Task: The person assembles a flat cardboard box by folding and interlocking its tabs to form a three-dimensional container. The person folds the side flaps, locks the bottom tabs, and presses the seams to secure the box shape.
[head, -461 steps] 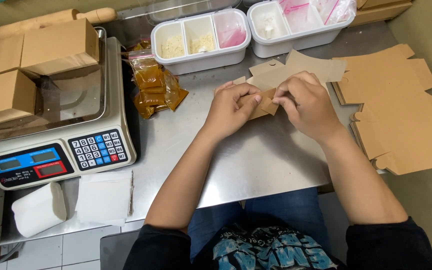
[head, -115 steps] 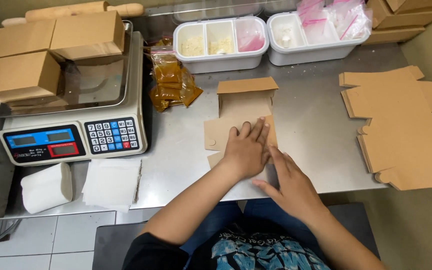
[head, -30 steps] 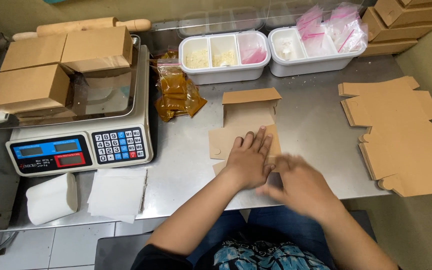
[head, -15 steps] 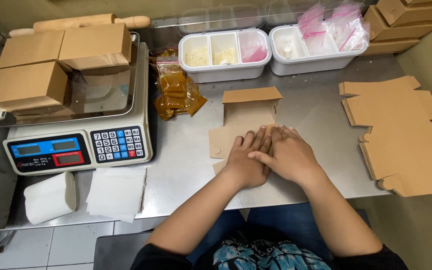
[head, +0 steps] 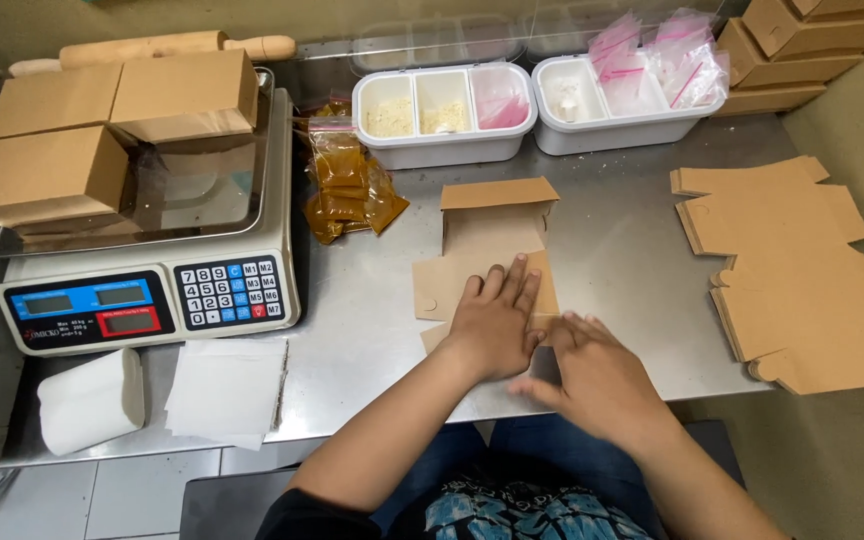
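Fingers (head: 512, 290) of the left hand (head: 492, 325) are lying spread and pressing flat on a brown cardboard box blank (head: 487, 250) stretching away across the table (head: 612, 250); the right hand (head: 597, 375), fingers loosely extended, is hovering just beside its near edge.

Left hand (head: 492, 322) covered the near part of the flat cardboard blank (head: 487, 250), so its lower flaps were hidden. Right hand (head: 600, 378) was motion-blurred, fingers unclear (contact with the blank couldn't be told). Stack of brown boxes (head: 802, 40) was cut off by the top edge. Contents of the white trays (head: 447, 110) were too small to identify. The scale (head: 142, 300) screens were unreadable.
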